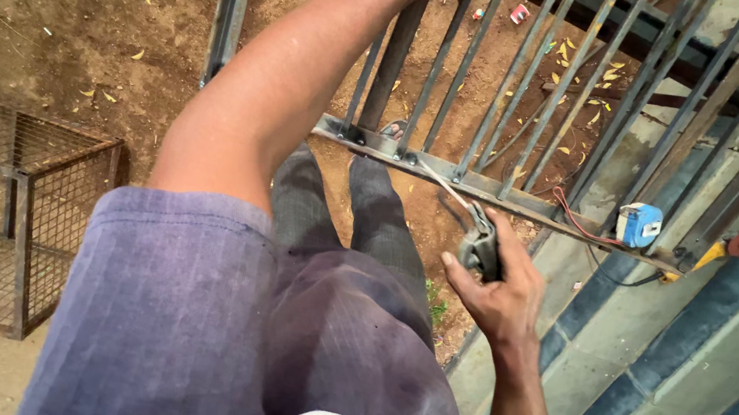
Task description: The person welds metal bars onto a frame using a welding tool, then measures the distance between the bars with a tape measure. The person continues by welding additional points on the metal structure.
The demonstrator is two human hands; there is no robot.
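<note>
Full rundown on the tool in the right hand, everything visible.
The tool is a dark, worn-looking clamp-style holder, apparently metal, mostly wrapped by the right hand. A thin pale rod sticks out of its front end, angled up-left to the lower rail of the metal gate, near a bar joint. Its handle is hidden in the grip; any cable cannot be made out.

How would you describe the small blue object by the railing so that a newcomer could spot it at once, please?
Find the metal railing lying across the dirt. Follow its bottom rail right to the stone steps. The tape measure sits there, the only blue, boxy thing, beside red wires.
</note>
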